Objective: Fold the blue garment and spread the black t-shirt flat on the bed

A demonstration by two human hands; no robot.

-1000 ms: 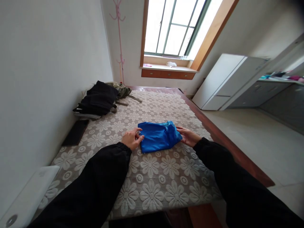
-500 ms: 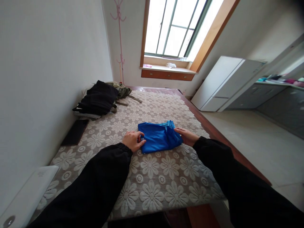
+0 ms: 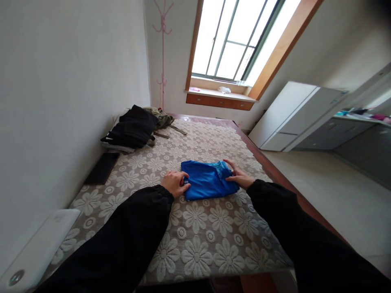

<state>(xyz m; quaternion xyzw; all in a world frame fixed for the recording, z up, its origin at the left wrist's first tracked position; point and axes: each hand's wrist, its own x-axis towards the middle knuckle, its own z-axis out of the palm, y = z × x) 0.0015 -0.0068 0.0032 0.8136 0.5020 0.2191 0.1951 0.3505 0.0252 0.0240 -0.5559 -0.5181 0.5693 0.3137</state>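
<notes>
The folded blue garment (image 3: 208, 185) lies mid-bed on the flowered bedspread (image 3: 195, 244). Since a second ago both hands have closed in: left hand (image 3: 175, 183) pinches its left edge, right hand (image 3: 240, 176) presses flat, fingers spread, on its right end, tightening the fold.

No text, label, brand, number or sign can be read anywhere in the head view. The white laptop (image 3: 36, 248) at the bed's near left corner bears a small round mark on its lid, too blurred to make out.
</notes>
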